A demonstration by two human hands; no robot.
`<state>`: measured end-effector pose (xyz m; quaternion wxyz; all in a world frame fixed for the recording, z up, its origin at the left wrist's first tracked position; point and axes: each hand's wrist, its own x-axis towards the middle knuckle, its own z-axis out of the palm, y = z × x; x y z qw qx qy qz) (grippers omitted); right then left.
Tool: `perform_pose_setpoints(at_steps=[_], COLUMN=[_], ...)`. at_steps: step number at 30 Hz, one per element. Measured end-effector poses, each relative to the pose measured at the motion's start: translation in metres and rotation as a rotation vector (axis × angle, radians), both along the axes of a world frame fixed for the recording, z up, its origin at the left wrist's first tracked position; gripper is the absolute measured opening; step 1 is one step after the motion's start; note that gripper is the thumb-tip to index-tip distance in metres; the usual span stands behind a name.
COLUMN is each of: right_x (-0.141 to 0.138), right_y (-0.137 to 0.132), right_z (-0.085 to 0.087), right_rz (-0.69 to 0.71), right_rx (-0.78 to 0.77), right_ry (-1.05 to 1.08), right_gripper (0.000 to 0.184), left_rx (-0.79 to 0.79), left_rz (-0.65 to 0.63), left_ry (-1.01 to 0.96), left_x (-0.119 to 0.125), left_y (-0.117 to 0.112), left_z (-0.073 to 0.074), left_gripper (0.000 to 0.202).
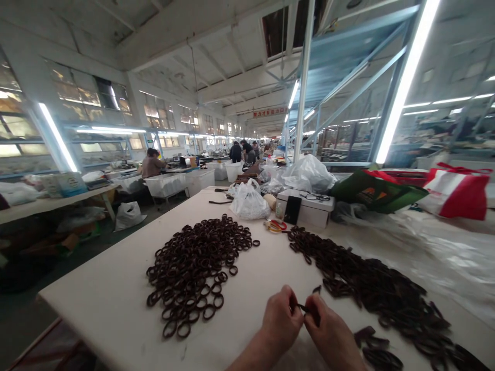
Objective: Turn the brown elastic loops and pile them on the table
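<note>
Above the near part of the pale table, my left hand [284, 314] and my right hand [323, 322] meet, fingers pinched. Between them they grip a dark brown strip [302, 308], partly hidden by the fingers; one end pokes up past my right hand. To the left lies a heap of small dark brown rings [201, 252], loosely spread at its near edge. Right of my hands stretches a long pile of flattened dark brown loops [367, 278]. A few more dark pieces [377, 348] lie close to my right forearm.
Scissors with red and yellow handles [276, 225] rest beyond my hands. Behind them are a white plastic bag [251, 201], a dark phone [293, 209] leaning on a white box [315, 208], and glasses [315, 197]. Green [377, 190] and red-white bags [458, 190] stand right. People work farther back.
</note>
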<state>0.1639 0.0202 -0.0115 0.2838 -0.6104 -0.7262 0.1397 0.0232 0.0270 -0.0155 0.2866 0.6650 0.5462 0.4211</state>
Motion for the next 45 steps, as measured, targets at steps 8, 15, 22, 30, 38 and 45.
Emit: perform_pose_setpoints(at_steps=[8,15,22,30,38,45], right_x=[0.008,0.001,-0.007,0.030,0.029,0.036], right_y=[0.004,-0.003,-0.017,0.017,0.022,0.023], right_z=[-0.006,-0.005,0.011,-0.012,-0.011,-0.008], right_rz=[0.042,0.102,0.194,0.051,0.044,-0.030], right_rx=[-0.046,-0.044,0.016,0.183,0.025,0.000], right_ry=[0.086,0.175,0.151,-0.131,-0.218,-0.061], right_gripper=[0.019,0.015,0.019,0.046,0.030,0.024], left_rx=[-0.163,-0.131,-0.061,0.370,0.498,0.244], left_rz=[-0.189,-0.133,0.007,0.795,0.443,0.019], left_ry=[-0.382,-0.291,-0.178,-0.238,-0.077,-0.126], left_x=[0.004,-0.001,-0.024,-0.126,-0.080,-0.022], left_y=[0.004,0.005,0.020,0.048,0.038,0.007], left_z=[-0.008,-0.005,-0.002,0.018,0.008,-0.001], left_gripper=[0.019,0.020,0.010,0.044,0.047,0.049])
